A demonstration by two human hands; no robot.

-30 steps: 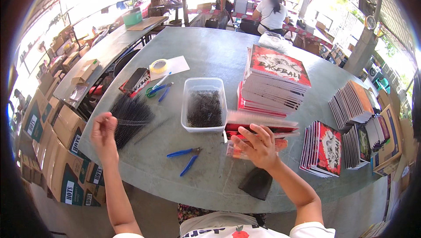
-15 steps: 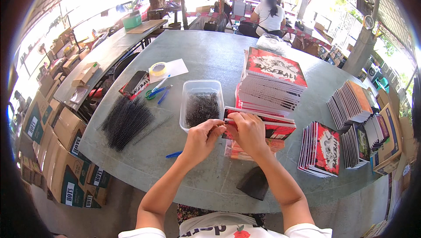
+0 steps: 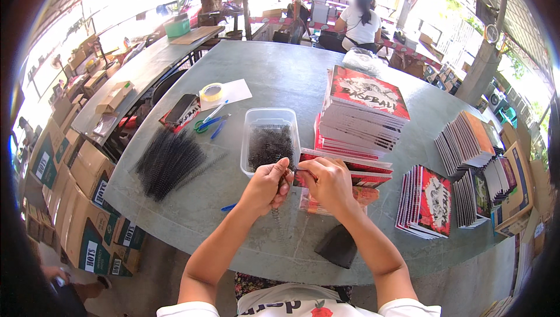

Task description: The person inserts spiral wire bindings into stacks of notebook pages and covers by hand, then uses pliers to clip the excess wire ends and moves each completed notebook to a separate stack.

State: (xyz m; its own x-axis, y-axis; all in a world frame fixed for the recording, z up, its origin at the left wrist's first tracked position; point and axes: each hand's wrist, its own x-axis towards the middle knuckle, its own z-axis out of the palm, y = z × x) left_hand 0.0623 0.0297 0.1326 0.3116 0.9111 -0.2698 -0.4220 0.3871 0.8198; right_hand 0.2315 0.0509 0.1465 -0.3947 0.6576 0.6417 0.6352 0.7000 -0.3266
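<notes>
My left hand (image 3: 269, 185) is closed round a thin spiral binding coil (image 3: 277, 222), whose loose end hangs below the fist over the table. Close beside it, my right hand (image 3: 328, 181) has thumb and fingertips pinched together; what lies between them is too small to make out. Red-covered books (image 3: 370, 172) lie just behind and right of the right hand, which partly covers them. Beyond my left hand stands a clear plastic tub (image 3: 245, 142) holding many short black coils (image 3: 271, 142). A heap of long black coils (image 3: 169, 162) lies on the left.
A tall stack of red-covered books (image 3: 364, 98) stands behind my hands. More spiral-bound books (image 3: 423, 200) are at right. A tape roll (image 3: 212, 91), green-handled scissors (image 3: 204, 124) and a dark block (image 3: 337, 246) lie on the grey table (image 3: 280, 66). Someone (image 3: 359, 25) sits beyond.
My left hand has come up with a coil now hanging from it. My right hand has shifted slightly, fingertips pinched near the left hand. A passer-by's arm and foot appear at lower left.
</notes>
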